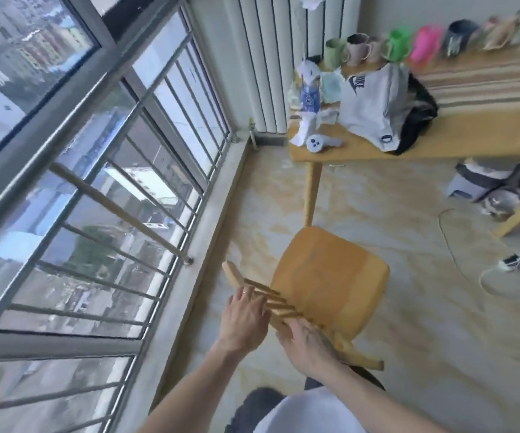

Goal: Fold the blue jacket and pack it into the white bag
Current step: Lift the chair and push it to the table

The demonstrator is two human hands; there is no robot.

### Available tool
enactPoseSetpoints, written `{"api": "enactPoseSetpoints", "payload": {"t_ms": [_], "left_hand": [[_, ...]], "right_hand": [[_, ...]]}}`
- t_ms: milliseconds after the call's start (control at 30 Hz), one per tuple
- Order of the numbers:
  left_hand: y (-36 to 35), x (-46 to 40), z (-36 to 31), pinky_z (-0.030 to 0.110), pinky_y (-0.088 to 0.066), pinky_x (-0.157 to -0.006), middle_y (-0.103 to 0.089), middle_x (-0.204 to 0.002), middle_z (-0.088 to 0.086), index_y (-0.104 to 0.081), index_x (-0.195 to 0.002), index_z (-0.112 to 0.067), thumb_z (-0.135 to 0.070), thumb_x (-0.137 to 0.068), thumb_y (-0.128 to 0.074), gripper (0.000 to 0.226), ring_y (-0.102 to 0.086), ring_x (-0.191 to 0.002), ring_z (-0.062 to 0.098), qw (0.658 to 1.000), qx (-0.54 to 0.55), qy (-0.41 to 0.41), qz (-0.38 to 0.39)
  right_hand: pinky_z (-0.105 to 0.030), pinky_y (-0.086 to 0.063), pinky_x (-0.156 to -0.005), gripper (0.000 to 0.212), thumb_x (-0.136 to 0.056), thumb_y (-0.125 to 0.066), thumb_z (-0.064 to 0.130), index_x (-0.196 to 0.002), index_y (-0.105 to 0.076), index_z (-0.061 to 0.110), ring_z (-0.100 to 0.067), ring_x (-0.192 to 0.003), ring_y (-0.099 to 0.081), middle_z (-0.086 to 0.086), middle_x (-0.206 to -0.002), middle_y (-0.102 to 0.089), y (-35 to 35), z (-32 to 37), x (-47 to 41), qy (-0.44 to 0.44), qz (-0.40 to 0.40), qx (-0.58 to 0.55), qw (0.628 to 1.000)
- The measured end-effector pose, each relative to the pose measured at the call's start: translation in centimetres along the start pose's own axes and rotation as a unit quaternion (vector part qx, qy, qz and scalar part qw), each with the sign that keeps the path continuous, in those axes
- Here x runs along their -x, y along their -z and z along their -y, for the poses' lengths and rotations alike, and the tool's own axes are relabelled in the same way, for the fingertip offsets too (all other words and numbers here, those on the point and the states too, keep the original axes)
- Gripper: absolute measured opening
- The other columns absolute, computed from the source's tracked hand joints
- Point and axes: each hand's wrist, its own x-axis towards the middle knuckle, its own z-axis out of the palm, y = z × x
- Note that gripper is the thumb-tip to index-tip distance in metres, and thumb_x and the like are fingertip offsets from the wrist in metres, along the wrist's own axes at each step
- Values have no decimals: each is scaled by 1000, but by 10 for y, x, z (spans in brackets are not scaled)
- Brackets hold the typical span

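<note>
A white bag printed "NIKE" is laid on the table, its long axis running toward the chair, whose backrest is grasped by the left hand and right hand.

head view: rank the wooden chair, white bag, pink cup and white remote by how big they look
1. wooden chair, though it is nearest the camera
2. white bag
3. pink cup and white remote look alike, too close to rank

Head camera looks steeply down, close over a chair.
</note>
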Motion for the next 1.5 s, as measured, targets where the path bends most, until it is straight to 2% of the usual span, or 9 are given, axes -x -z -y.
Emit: {"api": "enactPoseSetpoints", "payload": {"t_ms": [267,533,633,833,967,1067,1167,1300,1500], "left_hand": [[26,-34,19,34,-27,-113,-59,-142,-7,-62,-134,-34,-42,-103,-38,40,-46,-133,20,985,-83,-147,34],[7,-66,72,41,-34,-110,-69,-122,7,-67,-127,-31,-62,-95,-15,68,-59,-115,29,948,-157,-275,41],[4,-78,88,44,-29,-114,-64,-128,11,-69,-119,-25,-68,-84,1,89,-51,-126,30,955,-156,-249,28],[30,-74,102,47,-29,-116,-34,-152,27,-46,-144,-12,-53,-93,-56,66,-29,-144,42,986,118,-71,93],[18,-93,91,45,-49,-102,-52,-135,23,-13,-155,-14,-27,-76,-77,102,-57,-122,40,888,401,141,175],[12,-102,82,38,-55,-75,-60,-99,17,-52,-118,2,-12,-80,-72,45,-62,-78,25,772,536,247,237],[14,-105,72,42,-52,-87,-56,-86,16,-52,-89,-1,0,-91,-61,9,-58,-72,26,703,595,288,262],[13,-109,65,42,-51,-97,-58,-82,17,-49,-82,0,-1,-94,-53,13,-61,-71,28,641,628,316,309],[15,-117,62,48,-62,-58,-63,-120,32,-54,-121,13,11,-87,-30,42,-75,-71,46,620,627,317,347]], "right_hand": [[-38,-40,-87,50,-103,-26,47,-120,-64,19,-31,-120,-59,-9,-133,-65,3,10,-19,-124,-7,-27,992],[-49,-29,-106,76,-93,1,55,-126,-61,25,-29,-123,-55,-7,-126,-66,-26,33,3,-268,-135,79,951],[-48,-21,-119,75,-99,-7,59,-121,-69,22,-29,-132,-50,-10,-131,-65,-28,33,16,-341,-201,96,913],[-48,-22,-122,54,-99,-34,52,-130,-66,20,-32,-155,-15,-15,-162,-33,-36,31,29,-454,-299,40,838],[-45,-28,-122,70,-95,-65,26,-155,-32,13,-32,-156,-12,-16,-170,-10,-25,35,20,-448,-476,-190,732],[-49,-48,-105,82,-91,-71,13,-156,-22,9,-40,-139,-46,-22,-157,-37,-16,31,12,-480,-505,-476,537],[-52,-57,-85,45,-92,-65,1,-132,-46,-2,-42,-116,-61,-24,-126,-59,-9,26,5,-402,-447,-715,358],[-54,-52,-76,33,-91,-58,-3,-123,-54,-1,-37,-97,-60,-23,-119,-62,-8,13,0,-374,-371,-761,378],[-57,-51,-70,27,-83,-47,-15,-106,-55,-1,-41,-100,-57,-24,-113,-57,0,0,8,-358,-307,-792,388]]}}
